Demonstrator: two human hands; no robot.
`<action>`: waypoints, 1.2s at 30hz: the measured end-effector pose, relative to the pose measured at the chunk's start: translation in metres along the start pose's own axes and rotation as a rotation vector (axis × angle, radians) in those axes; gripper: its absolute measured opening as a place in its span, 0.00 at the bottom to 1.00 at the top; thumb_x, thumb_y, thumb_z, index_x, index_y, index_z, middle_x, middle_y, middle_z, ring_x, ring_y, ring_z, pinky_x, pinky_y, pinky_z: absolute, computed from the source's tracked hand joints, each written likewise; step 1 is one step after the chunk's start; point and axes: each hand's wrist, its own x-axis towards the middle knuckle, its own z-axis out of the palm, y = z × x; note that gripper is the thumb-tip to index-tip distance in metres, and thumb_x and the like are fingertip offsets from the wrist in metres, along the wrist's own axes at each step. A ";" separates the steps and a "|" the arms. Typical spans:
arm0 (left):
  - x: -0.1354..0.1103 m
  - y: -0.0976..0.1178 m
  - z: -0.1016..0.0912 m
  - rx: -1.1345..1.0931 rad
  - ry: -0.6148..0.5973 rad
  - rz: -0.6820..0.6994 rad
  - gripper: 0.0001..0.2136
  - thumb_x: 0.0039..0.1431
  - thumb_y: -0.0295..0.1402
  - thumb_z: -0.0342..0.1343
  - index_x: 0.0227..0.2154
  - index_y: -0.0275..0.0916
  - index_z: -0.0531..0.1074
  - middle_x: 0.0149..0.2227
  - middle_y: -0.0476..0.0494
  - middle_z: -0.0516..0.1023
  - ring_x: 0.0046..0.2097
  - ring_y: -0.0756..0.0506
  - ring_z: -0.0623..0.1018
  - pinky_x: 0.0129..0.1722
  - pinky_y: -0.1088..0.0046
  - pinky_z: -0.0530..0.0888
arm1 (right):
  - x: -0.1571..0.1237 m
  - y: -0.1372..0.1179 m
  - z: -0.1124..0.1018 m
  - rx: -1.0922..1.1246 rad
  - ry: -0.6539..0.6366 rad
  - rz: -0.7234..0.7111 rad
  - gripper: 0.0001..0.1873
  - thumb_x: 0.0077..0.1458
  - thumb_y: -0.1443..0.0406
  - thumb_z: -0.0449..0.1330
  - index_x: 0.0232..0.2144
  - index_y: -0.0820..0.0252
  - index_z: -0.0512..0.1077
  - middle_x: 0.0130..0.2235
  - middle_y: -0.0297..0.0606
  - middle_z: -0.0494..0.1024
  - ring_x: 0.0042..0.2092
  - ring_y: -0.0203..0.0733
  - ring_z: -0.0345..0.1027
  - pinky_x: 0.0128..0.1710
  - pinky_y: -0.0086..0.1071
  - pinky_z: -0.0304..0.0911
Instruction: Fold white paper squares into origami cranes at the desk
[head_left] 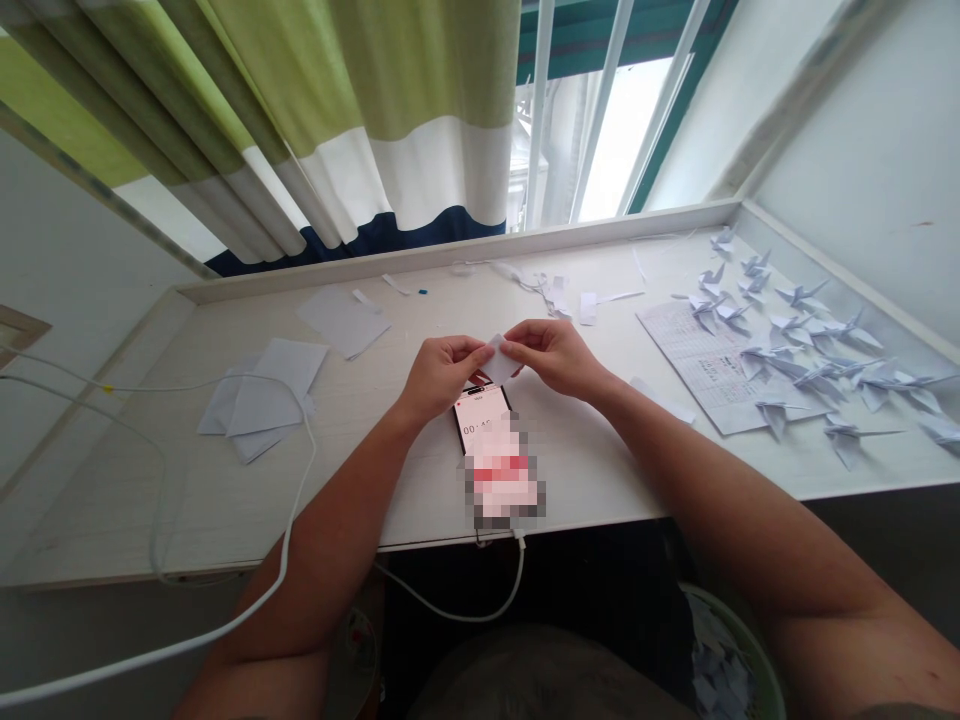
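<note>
Between my two hands, just above the far end of a phone, is a small folded piece of white paper point(501, 362). My left hand point(448, 372) pinches its left side between thumb and fingers. On the other side, my right hand point(553, 352) pinches the paper's upper right part, thumb in front. Below them the phone point(484, 412) lies face up with a lit timer screen, its lower part blurred out. Folded paper cranes point(802, 355) stand in a cluster at the right of the table.
Loose white sheets point(274, 390) lie at the left, with more paper point(345, 318) behind them. A printed sheet point(705, 375) lies partly under the cranes. White cables point(300, 480) cross the left side. Paper scraps point(555, 295) lie near the back edge. A bin point(750, 640) with paper stands below.
</note>
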 end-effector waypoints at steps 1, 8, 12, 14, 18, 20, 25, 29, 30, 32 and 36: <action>0.000 0.000 0.001 -0.019 -0.011 -0.011 0.24 0.49 0.54 0.72 0.33 0.35 0.83 0.30 0.42 0.84 0.30 0.46 0.82 0.32 0.68 0.82 | 0.000 -0.001 0.000 -0.008 0.000 -0.002 0.20 0.54 0.50 0.72 0.34 0.62 0.79 0.31 0.38 0.82 0.32 0.39 0.76 0.32 0.35 0.74; -0.003 0.005 0.002 -0.082 -0.082 -0.073 0.24 0.51 0.53 0.72 0.34 0.34 0.81 0.31 0.39 0.85 0.32 0.43 0.84 0.33 0.66 0.82 | 0.001 -0.001 0.003 -0.031 0.053 -0.075 0.22 0.53 0.47 0.71 0.32 0.61 0.77 0.30 0.37 0.80 0.31 0.39 0.73 0.31 0.34 0.72; -0.002 0.003 0.002 -0.083 -0.092 -0.059 0.24 0.50 0.54 0.72 0.33 0.34 0.81 0.30 0.39 0.84 0.32 0.42 0.85 0.35 0.64 0.83 | 0.002 0.001 0.006 -0.035 0.098 -0.095 0.22 0.54 0.47 0.70 0.32 0.59 0.76 0.31 0.37 0.81 0.33 0.40 0.74 0.33 0.35 0.72; -0.001 0.001 0.002 -0.075 -0.089 -0.031 0.25 0.47 0.54 0.73 0.33 0.35 0.81 0.30 0.40 0.85 0.32 0.42 0.84 0.35 0.64 0.83 | 0.002 0.001 0.005 -0.027 0.085 -0.088 0.22 0.54 0.47 0.70 0.32 0.59 0.75 0.31 0.37 0.80 0.32 0.40 0.74 0.32 0.35 0.72; 0.001 -0.003 0.002 -0.047 -0.097 0.013 0.25 0.46 0.55 0.74 0.33 0.35 0.81 0.31 0.40 0.85 0.31 0.44 0.83 0.36 0.64 0.83 | 0.003 0.000 0.002 -0.048 0.012 -0.050 0.23 0.54 0.46 0.69 0.34 0.60 0.76 0.30 0.37 0.80 0.30 0.40 0.74 0.28 0.33 0.70; 0.001 -0.003 0.003 -0.031 -0.091 0.013 0.24 0.48 0.54 0.73 0.33 0.34 0.81 0.30 0.41 0.85 0.30 0.45 0.82 0.35 0.66 0.82 | 0.005 -0.002 0.000 -0.113 0.011 -0.059 0.23 0.56 0.46 0.68 0.32 0.61 0.77 0.28 0.37 0.80 0.29 0.39 0.72 0.27 0.33 0.67; 0.000 0.001 0.003 -0.107 -0.073 0.015 0.24 0.52 0.54 0.71 0.35 0.34 0.81 0.30 0.40 0.85 0.33 0.42 0.85 0.36 0.66 0.83 | 0.012 -0.014 0.000 -0.226 0.075 -0.179 0.19 0.59 0.52 0.66 0.29 0.62 0.77 0.27 0.36 0.79 0.29 0.37 0.70 0.29 0.32 0.63; 0.000 0.002 0.001 -0.156 -0.082 0.028 0.27 0.59 0.58 0.62 0.36 0.33 0.79 0.30 0.38 0.84 0.36 0.39 0.87 0.36 0.65 0.83 | 0.018 -0.021 0.002 -0.260 0.084 -0.229 0.17 0.61 0.53 0.64 0.31 0.61 0.78 0.28 0.36 0.79 0.31 0.37 0.70 0.30 0.32 0.64; 0.000 0.001 0.000 -0.137 -0.072 0.044 0.27 0.60 0.58 0.62 0.36 0.33 0.79 0.30 0.38 0.84 0.36 0.39 0.87 0.35 0.65 0.83 | 0.020 -0.021 0.002 -0.267 0.088 -0.214 0.17 0.60 0.53 0.64 0.30 0.61 0.78 0.28 0.36 0.79 0.31 0.38 0.70 0.29 0.32 0.63; 0.001 0.000 -0.001 -0.071 -0.038 0.091 0.28 0.59 0.59 0.62 0.35 0.33 0.79 0.30 0.38 0.84 0.35 0.39 0.87 0.34 0.66 0.82 | 0.022 -0.019 0.004 -0.266 0.106 -0.162 0.17 0.59 0.53 0.64 0.29 0.62 0.77 0.28 0.36 0.78 0.30 0.37 0.69 0.29 0.31 0.63; 0.003 -0.002 0.000 0.008 0.005 0.163 0.28 0.59 0.60 0.61 0.36 0.34 0.79 0.29 0.40 0.83 0.33 0.41 0.86 0.32 0.67 0.82 | 0.025 -0.015 0.006 -0.210 0.014 -0.089 0.20 0.59 0.50 0.65 0.28 0.61 0.77 0.26 0.36 0.78 0.28 0.38 0.70 0.28 0.31 0.64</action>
